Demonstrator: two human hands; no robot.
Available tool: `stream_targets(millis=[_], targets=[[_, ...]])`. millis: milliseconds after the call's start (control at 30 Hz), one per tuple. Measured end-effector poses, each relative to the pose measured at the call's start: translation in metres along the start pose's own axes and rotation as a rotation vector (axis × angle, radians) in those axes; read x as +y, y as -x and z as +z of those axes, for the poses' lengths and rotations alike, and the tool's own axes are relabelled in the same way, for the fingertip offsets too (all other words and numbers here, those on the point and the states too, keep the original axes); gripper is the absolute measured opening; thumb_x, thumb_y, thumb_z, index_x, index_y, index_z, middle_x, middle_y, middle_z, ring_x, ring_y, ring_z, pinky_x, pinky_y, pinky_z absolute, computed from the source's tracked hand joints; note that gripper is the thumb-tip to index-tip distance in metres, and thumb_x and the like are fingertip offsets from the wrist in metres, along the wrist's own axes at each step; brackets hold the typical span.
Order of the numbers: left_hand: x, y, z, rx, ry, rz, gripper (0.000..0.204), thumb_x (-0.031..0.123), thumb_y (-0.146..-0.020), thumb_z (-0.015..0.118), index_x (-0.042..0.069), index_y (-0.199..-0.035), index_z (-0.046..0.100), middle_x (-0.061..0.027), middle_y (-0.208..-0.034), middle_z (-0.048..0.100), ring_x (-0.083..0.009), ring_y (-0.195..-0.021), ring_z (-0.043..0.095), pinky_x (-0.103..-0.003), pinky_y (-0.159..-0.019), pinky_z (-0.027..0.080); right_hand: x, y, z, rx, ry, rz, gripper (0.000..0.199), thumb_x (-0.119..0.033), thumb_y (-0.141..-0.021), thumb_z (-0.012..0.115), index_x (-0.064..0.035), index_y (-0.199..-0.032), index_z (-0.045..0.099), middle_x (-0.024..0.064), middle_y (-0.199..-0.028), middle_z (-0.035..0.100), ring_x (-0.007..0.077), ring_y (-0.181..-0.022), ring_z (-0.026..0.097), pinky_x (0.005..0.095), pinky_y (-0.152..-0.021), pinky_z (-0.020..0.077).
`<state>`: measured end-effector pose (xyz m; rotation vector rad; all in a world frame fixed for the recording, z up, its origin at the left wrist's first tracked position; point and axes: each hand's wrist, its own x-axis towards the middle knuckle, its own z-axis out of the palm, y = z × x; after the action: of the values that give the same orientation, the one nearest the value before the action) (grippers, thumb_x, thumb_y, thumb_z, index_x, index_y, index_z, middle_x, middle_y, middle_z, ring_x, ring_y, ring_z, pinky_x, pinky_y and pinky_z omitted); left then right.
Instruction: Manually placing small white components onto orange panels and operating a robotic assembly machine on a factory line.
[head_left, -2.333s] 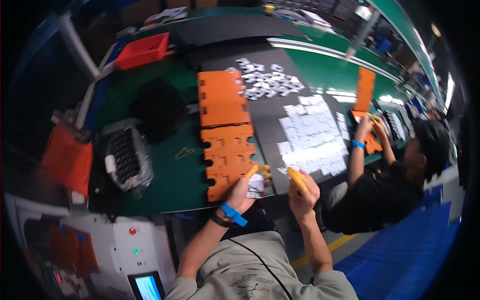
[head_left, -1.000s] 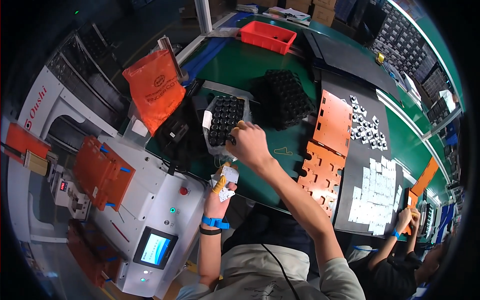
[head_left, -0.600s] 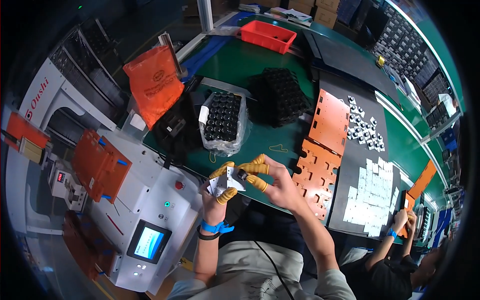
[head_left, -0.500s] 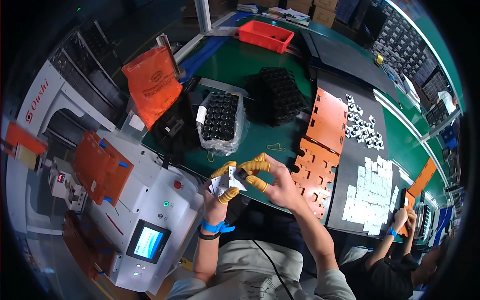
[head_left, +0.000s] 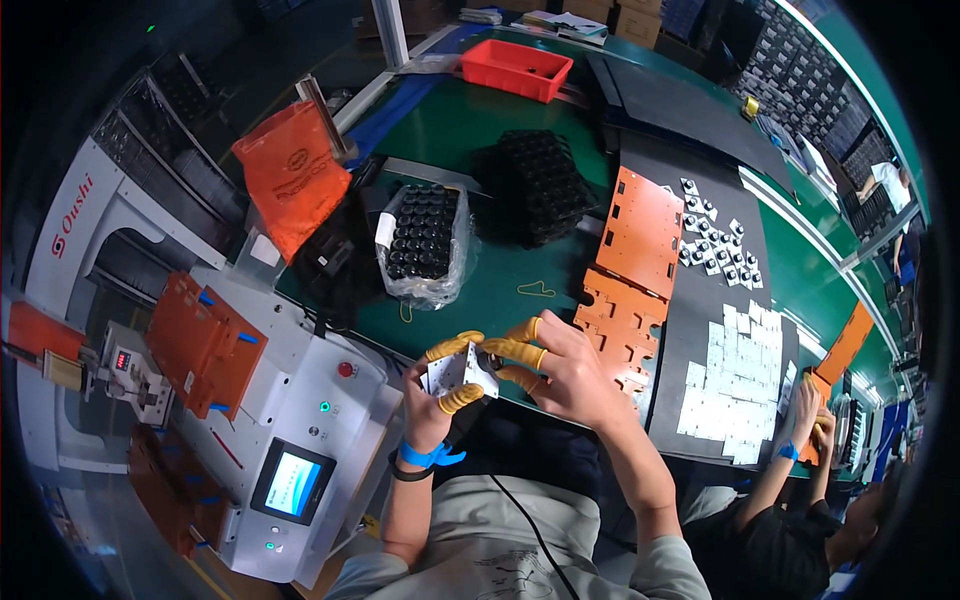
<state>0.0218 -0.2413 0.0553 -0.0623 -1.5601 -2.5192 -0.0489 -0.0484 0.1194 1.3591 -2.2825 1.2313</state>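
Holding a small pale square plate [head_left: 452, 372] just above the near edge of the green table [head_left: 455, 120], both hands meeting on it. Left hand [head_left: 432, 400] pinching the plate from below and the side, yellow-capped thumb lying across its lower corner, fingers closed on it. Right hand [head_left: 558, 365] touching the plate's far edge, capped fingertips [head_left: 512, 349] curled over a dark spot there; grasping something tiny or only pressing, cannot tell. Plate surface detail too small to read. Farther back on the table from the plate: bagged tray of black cylinders [head_left: 422, 240], bag glare hiding part of its rows. Right of the plate: orange cut-out panels [head_left: 625, 270], lower one partly hidden behind the right hand. Second person's hands [head_left: 812, 425] working at the table's right end, body cut off by the fisheye rim.
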Motion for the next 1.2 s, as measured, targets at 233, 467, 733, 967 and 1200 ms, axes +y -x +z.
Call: stream_targets(millis=[233,467,733,967,1200], targets=[[-0.021,0.005,0.004,-0.152,0.362,-0.312,0.080,0.050,-0.085,0.076,0.003,-0.143,0.046,-0.0077,-0.130,0.060,-0.0213,-0.115,0.061,-0.037,-0.095,0.051,-0.005,0.010,-0.015,-0.046,0.064,0.025,0.040,-0.013,-0.074,0.082,-0.0018,-0.111,0.072,0.0116,-0.099,0.062,0.0312,-0.082,0.055,0.0391,-0.069,0.0477],[-0.051,0.009,0.042,-0.318,0.800,-0.735,0.065,0.062,-0.095,0.051,0.005,-0.125,0.057,-0.0071,-0.097,0.064,-0.0136,-0.072,0.052,-0.030,-0.067,0.042,0.006,0.060,-0.026,0.131,0.019,0.075,0.037,-0.013,-0.077,0.077,-0.0051,-0.113,0.072,0.0130,-0.106,0.059,0.0321,-0.090,0.052,0.0399,-0.078,0.0459],[-0.095,0.002,0.054,-0.280,0.481,-0.697,0.044,0.042,-0.103,0.053,0.002,-0.117,0.062,-0.0057,-0.095,0.064,-0.0099,-0.068,0.044,-0.026,-0.065,0.037,0.114,0.165,-0.109,0.458,0.286,1.015,0.020,-0.011,-0.093,0.068,0.0093,-0.093,0.066,0.0068,-0.075,0.065,0.0118,-0.065,0.055,0.0307,-0.059,0.0451],[-0.099,-0.007,0.043,-0.265,0.453,-0.711,0.045,0.044,-0.104,0.049,0.003,-0.117,0.062,-0.0037,-0.097,0.064,-0.0091,-0.067,0.043,-0.026,-0.065,0.036,0.163,0.189,-0.119,0.054,0.062,1.265,0.035,-0.025,-0.092,0.067,0.0095,-0.089,0.071,0.0118,-0.066,0.064,0.0238,-0.060,0.064,0.0376,-0.058,0.0502],[-0.090,-0.018,0.046,-0.170,0.487,-0.724,0.042,0.041,-0.105,0.048,0.004,-0.109,0.065,-0.0029,-0.093,0.062,-0.0106,-0.067,0.044,-0.027,-0.065,0.036,0.175,0.152,-0.132,-0.210,0.075,1.434,0.027,-0.021,-0.088,0.071,0.0054,-0.091,0.074,0.0124,-0.072,0.069,0.0224,-0.061,0.068,0.0334,-0.049,0.0547]])
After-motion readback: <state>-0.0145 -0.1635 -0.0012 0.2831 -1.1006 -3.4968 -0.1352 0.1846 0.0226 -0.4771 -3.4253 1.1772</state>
